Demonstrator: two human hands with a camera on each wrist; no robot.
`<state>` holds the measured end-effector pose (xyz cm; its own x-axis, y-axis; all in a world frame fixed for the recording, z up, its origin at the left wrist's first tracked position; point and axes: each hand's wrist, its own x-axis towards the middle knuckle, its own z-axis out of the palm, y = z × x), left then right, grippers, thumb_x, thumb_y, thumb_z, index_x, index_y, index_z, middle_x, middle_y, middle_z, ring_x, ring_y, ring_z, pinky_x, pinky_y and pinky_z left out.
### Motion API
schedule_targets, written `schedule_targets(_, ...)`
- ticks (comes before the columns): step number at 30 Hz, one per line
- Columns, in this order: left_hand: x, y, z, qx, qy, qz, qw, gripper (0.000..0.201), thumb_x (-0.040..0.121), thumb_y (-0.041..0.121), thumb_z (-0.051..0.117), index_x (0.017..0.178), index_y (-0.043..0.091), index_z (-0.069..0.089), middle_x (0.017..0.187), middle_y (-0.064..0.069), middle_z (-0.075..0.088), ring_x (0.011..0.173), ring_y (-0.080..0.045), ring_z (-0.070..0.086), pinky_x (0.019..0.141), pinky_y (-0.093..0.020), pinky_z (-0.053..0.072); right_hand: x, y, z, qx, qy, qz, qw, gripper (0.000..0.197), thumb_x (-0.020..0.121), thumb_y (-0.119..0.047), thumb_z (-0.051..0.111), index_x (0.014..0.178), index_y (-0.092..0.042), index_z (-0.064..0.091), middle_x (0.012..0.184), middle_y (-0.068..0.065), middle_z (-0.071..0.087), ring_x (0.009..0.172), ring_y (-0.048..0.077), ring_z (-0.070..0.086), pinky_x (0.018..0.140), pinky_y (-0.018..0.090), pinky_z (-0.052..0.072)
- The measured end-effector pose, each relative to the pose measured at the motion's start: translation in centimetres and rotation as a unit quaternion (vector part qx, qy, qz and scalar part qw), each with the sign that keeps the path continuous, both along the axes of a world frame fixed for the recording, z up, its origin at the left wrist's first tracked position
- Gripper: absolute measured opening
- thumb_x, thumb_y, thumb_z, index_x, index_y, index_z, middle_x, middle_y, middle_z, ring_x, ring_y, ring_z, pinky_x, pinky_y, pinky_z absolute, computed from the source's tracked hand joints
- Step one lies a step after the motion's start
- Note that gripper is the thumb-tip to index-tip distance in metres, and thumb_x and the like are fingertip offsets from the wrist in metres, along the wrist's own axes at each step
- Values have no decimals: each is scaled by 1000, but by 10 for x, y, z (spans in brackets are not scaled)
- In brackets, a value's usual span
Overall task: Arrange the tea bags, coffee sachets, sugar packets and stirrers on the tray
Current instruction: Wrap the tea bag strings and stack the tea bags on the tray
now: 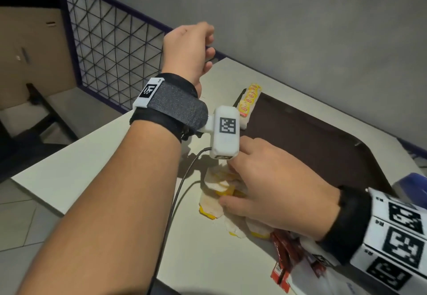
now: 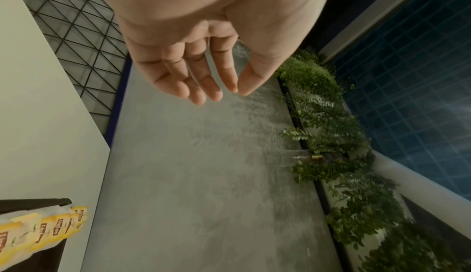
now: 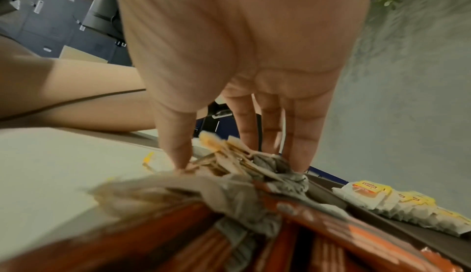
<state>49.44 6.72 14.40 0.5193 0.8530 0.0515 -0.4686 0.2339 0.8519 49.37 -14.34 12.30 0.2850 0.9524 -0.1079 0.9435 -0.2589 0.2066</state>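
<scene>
A loose pile of yellow-tagged tea bags (image 1: 217, 193) lies on the white table (image 1: 80, 167). My right hand (image 1: 231, 186) comes down on the pile, with thumb and fingertips pinching a bunch of tea bags (image 3: 229, 161) between them. Red coffee sachets (image 1: 283, 255) lie under my right wrist, blurred and close in the right wrist view (image 3: 331, 232). On the far left edge of the dark brown tray (image 1: 323, 146) a row of tea bags (image 1: 249, 102) lies overlapped. My left hand (image 1: 209, 49) is raised above the table's far corner, fingers loosely curled (image 2: 219, 93), holding nothing.
A black wire mesh fence (image 1: 111, 51) and a grey wall (image 1: 300, 28) bound the table at the back. A black cable (image 1: 175, 202) runs from the left wrist camera across the table. Something blue (image 1: 413, 179) sits at the tray's right end. Green plants (image 2: 331, 135) line the wall top.
</scene>
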Motion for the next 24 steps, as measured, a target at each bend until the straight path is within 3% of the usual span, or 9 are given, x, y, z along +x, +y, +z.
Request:
schedule_targets(2,-1,2,0,-11,-3,1,1000,7,93,16,64,88,19,62,87,1,66,73,-14,58,61,-26,47,-5,1,-1,-4,-19,-3,1000,29,90,-52,50,92,-25,43,102,-3,45,86,18,41,70,37,51)
schedule_targets(5,-1,4,1,-21,-7,0,1000,9,94,15,64,86,18,62,87,1,66,72,-13,57,58,-24,46,-11,3,-3,-9,-27,-15,999,26,93,-48,42,101,-24,51,106,-3,46,89,18,40,68,37,51)
schedule_targets(10,1,3,0,-22,-5,-7,1000,6,93,16,65,88,18,62,87,1,66,73,-15,57,55,-22,46,-16,5,1,-55,-28,-43,997,51,88,-73,43,113,-28,48,112,-5,40,96,17,37,76,34,51)
schedule_targets(13,2,3,0,-19,-1,-8,1000,6,94,18,65,88,18,63,86,1,66,72,-14,57,55,-22,46,-19,5,-2,-45,-44,-42,997,54,88,-74,39,117,-30,50,113,-5,41,95,17,38,74,34,50)
schedule_targets(15,2,3,1,-16,-2,-9,1000,6,94,17,65,88,18,63,86,1,66,72,-14,57,56,-23,46,-20,5,-6,-11,-58,-37,998,43,92,-66,41,108,-29,56,106,-3,46,88,18,41,62,34,47)
schedule_targets(17,2,2,1,-14,-3,-11,1000,7,94,16,65,87,18,63,86,1,66,72,-15,57,57,-24,46,-18,5,-11,31,-68,-20,997,24,90,-49,61,89,-25,61,89,-1,50,72,20,42,46,32,34)
schedule_targets(20,1,2,1,-15,-5,-12,1000,7,94,16,65,88,18,63,87,0,66,73,-15,57,59,-24,47,-9,5,-19,63,-88,15,994,25,69,-17,84,77,-24,61,73,0,46,60,21,32,40,30,20)
schedule_targets(22,1,2,1,-18,-7,-13,1000,7,94,16,64,88,18,63,87,0,67,74,-15,58,59,-24,47,-4,4,-18,58,-98,28,993,32,60,-9,84,74,-21,58,70,-2,43,57,21,33,39,30,21)
schedule_targets(24,0,2,0,-24,-5,-15,1000,5,95,18,65,89,19,64,88,1,68,74,-14,60,60,-24,49,-2,4,-15,59,-89,24,994,26,67,-10,80,76,-20,58,73,-3,47,57,23,43,40,31,31)
